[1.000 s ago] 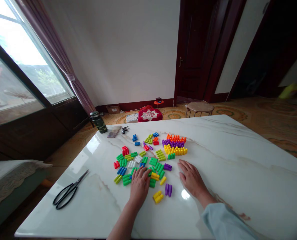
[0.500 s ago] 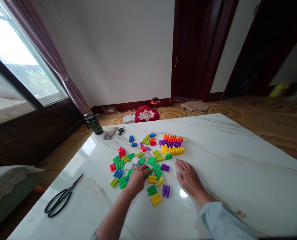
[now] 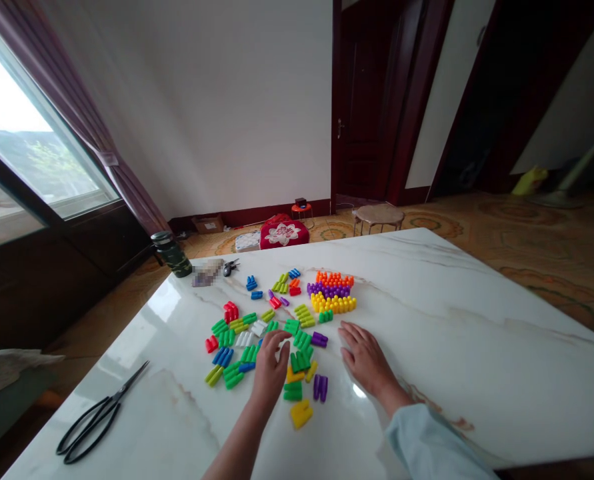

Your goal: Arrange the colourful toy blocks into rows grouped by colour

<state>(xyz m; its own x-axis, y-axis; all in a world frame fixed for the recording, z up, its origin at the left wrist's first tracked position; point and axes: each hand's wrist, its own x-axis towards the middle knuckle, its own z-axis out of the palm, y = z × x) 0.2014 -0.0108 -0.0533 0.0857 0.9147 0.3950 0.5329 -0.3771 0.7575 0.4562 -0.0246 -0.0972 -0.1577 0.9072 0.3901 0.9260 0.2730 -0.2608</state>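
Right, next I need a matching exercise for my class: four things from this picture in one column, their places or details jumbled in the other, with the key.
Column one
1. Large scissors
2. Dark patterned bottle
3. Upright orange pieces
4. Right hand

Column two
A. Just behind the upright purple pieces
B. Extending from a pale blue sleeve
C. Blades pointing away from the person
D. At the table's far left corner

Pairs: 1-C, 2-D, 3-A, 4-B
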